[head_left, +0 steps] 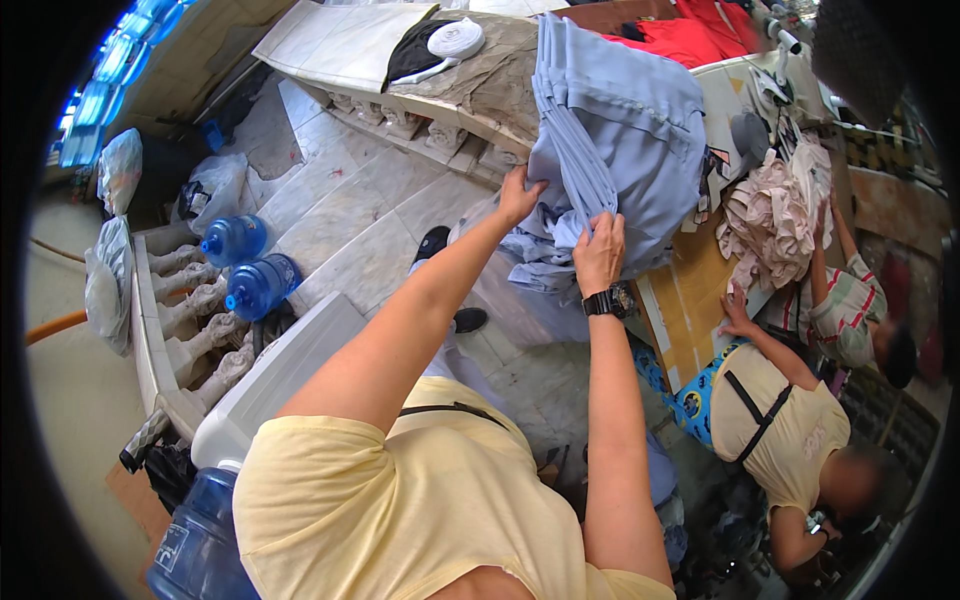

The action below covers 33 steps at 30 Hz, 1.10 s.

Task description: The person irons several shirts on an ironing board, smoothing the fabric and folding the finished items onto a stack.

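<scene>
A stack of light blue cloth pieces [640,130] hangs in layered folds over the end of a stone ledge in front of me. My left hand [520,195] pinches the near left edge of this cloth between thumb and fingers. Just to its right, my right hand [600,250], with a black watch on the wrist, is closed on the bunched lower end of the long folded layers. Below both hands, more of the blue cloth [550,262] lies crumpled. The fingertips of my right hand are partly hidden by the folds.
On the stone ledge [345,70] sits a white roll of strip [456,38] on black cloth. Blue water bottles [262,285] stand left by a balustrade. At right, two people work beside a pile of pale pink cloth [770,215] and a brown board [690,300]. Red cloth [690,35] lies beyond.
</scene>
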{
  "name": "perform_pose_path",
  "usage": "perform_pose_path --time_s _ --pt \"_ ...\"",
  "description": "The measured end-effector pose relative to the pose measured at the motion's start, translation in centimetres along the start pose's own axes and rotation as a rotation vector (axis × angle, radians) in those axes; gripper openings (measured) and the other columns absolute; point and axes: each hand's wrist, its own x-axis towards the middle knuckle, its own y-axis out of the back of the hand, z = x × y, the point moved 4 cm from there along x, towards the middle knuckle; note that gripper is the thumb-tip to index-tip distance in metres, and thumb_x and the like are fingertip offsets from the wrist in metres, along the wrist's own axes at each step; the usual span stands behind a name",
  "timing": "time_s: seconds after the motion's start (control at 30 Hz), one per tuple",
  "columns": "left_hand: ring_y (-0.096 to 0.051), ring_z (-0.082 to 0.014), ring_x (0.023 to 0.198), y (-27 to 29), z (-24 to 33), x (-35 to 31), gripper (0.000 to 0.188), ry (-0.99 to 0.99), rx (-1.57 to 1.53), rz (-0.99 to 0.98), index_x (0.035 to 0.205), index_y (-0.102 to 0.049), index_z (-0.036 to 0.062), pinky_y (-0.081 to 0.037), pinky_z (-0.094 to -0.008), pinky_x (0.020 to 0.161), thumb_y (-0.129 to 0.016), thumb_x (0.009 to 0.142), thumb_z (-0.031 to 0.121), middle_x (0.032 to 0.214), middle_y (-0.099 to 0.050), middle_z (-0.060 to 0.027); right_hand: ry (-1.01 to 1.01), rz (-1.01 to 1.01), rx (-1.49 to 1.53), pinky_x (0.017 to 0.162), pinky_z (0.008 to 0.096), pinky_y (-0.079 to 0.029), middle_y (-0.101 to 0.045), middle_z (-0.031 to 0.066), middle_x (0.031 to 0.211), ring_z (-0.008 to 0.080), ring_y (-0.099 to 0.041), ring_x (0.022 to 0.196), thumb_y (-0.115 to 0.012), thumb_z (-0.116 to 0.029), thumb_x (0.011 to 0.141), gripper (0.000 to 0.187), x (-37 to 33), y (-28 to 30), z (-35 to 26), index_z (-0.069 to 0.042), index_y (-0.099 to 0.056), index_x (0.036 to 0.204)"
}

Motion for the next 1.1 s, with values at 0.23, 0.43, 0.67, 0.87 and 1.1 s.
perform_pose_path --time_s 0.23,0.43,0.67,0.87,1.1 --pt "-0.056 -0.0398 0.091 -0.1 7.5 -9.0 0.018 -0.005 -0.109 -0.070 0.104 -0.054 -0.0006 -0.046 -0.0421 0.078 -0.061 0.089 0.007 0.096 -0.059 -0.0217 -0.103 0.126 0.245 0.085 0.0487 -0.046 -0.057 0.0267 0.102 0.0455 -0.056 0.099 -0.067 -0.002 0.076 0.032 -0.2 0.8 -0.5 0.002 -0.051 0.103" --pt "-0.056 -0.0239 0.100 -1.5 10.0 -11.9 0.028 -0.094 -0.288 -0.045 0.120 -0.052 0.0000 -0.044 -0.0332 0.091 -0.055 0.095 0.012 0.108 -0.059 -0.0128 -0.233 -0.101 0.002 0.086 0.0524 -0.048 -0.059 0.0300 0.100 0.0473 -0.059 0.100 -0.066 -0.035 0.081 0.054 0.4 -2.9 2.4 0.006 -0.048 0.112" --pt "-0.053 -0.0234 0.121 -3.3 9.6 -14.6 0.033 0.099 -0.695 -0.119 0.124 -0.058 -0.0016 -0.039 -0.0335 0.105 -0.051 0.097 0.016 0.130 -0.058 -0.0112 -0.562 -0.195 -0.147 0.088 0.0529 -0.051 -0.055 0.0269 0.116 0.0485 -0.061 0.102 -0.077 -0.040 0.075 0.066 1.8 -3.1 0.5 0.001 -0.048 0.118" --pt "-0.061 -0.0170 0.091 2.1 5.7 -6.8 0.014 0.047 -0.544 0.033 0.101 -0.062 -0.0006 -0.048 -0.0300 0.082 -0.053 0.091 0.004 0.105 -0.063 -0.0096 -0.382 -0.180 0.023 0.087 0.0470 -0.052 -0.067 0.0287 0.102 0.0435 -0.065 0.098 -0.073 -0.023 0.071 0.042 5.3 2.6 2.2 0.003 -0.066 0.103" --pt "-0.061 -0.0158 0.095 2.9 6.8 -3.1 0.015 0.093 -0.431 0.108 0.106 -0.061 0.0003 -0.050 -0.0301 0.084 -0.055 0.093 0.002 0.107 -0.064 -0.0086 -0.241 -0.293 -0.005 0.089 0.0462 -0.051 -0.067 0.0308 0.101 0.0440 -0.064 0.100 -0.067 -0.023 0.069 0.046 8.9 8.6 2.3 0.006 -0.067 0.104"
